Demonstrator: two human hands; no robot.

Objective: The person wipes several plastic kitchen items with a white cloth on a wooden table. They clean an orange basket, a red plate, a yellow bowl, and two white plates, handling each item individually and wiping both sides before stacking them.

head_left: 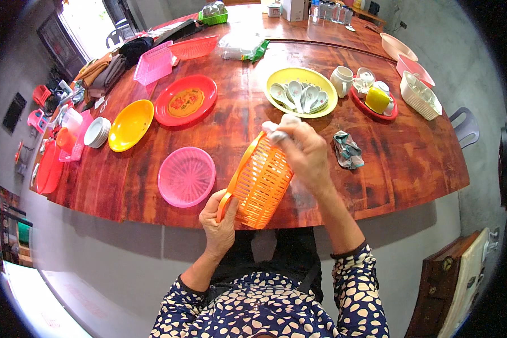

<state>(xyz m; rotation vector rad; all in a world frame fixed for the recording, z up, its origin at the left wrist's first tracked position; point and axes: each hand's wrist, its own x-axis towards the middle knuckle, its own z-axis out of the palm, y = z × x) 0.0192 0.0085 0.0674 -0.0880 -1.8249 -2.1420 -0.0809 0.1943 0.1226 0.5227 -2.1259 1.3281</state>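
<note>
Closed around the lower end of an orange slatted basket (260,188), my left grip (218,226) holds it tilted at the centre of the frame, over the near edge of the surface (400,180). My right grip (307,149) pinches a white wad (283,128) at the basket's upper end — I cannot tell how firmly it presses. Just left of centre sits a round pink basket (186,177); right of centre lies a crumpled patterned bundle (348,150) — and white spoons (294,92) rest in a yellow bowl (330,90) at upper centre.
</note>
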